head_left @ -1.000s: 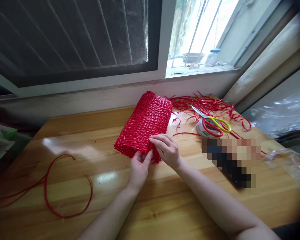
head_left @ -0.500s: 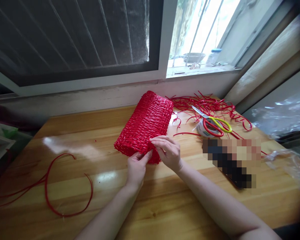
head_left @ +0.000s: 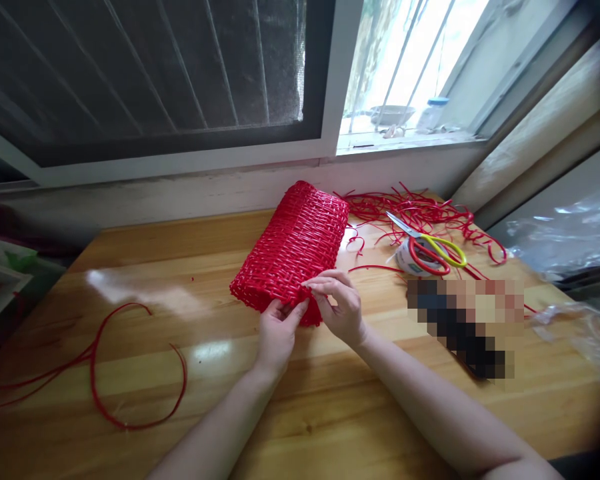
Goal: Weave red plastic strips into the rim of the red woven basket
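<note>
A red woven basket (head_left: 295,243) lies on its side on the wooden table, its near rim facing me. My left hand (head_left: 279,331) grips that rim from below, with thumb and fingers closed on the weave. At the right part of the rim, my right hand (head_left: 341,307) pinches at the edge with thumb and fingertips pressed together. Whether a strip end sits in that pinch is too small to tell. The inside of the basket is mostly hidden.
Scissors (head_left: 433,250) with red and yellow handles rest on a tape roll (head_left: 405,259). Behind them lies a tangle of red strips (head_left: 415,210). A looped red strip (head_left: 93,373) lies at left. A pixelated dark object (head_left: 460,330) and clear plastic (head_left: 575,333) are at right.
The camera view has shifted slightly. Both hands stay at the basket's near rim, with hardly any visible movement of the fingers.
</note>
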`<control>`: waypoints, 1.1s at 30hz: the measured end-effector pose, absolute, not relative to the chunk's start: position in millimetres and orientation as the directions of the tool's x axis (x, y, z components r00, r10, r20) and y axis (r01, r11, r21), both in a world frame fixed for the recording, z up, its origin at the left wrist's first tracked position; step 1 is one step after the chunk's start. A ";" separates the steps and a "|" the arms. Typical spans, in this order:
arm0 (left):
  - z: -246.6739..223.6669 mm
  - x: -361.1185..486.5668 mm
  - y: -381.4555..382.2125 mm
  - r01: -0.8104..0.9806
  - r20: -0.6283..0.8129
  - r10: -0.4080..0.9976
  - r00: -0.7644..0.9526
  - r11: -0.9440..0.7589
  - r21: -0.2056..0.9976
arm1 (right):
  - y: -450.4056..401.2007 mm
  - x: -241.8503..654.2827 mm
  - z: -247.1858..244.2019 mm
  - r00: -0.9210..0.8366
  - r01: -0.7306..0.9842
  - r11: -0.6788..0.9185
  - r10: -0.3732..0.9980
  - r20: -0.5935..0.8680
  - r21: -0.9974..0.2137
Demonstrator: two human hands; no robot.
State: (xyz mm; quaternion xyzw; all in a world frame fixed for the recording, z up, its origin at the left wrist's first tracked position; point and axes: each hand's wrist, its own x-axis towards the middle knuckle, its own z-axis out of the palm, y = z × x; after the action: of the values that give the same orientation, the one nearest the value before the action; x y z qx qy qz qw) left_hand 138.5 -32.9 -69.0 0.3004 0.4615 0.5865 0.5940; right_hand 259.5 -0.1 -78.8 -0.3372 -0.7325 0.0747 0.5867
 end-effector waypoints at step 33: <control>-67.8 136.1 -31.1 -0.386 -0.209 0.977 -0.048 0.175 0.906 | -3.2 259.1 -86.1 -0.084 0.458 0.751 0.570 0.817 -0.476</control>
State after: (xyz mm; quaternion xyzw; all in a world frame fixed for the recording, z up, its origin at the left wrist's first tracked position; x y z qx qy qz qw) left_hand 136.1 -31.1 -67.8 0.3195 0.4624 0.5571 0.6114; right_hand 259.1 -3.2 -86.1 -0.3496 -0.7348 0.0484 0.5793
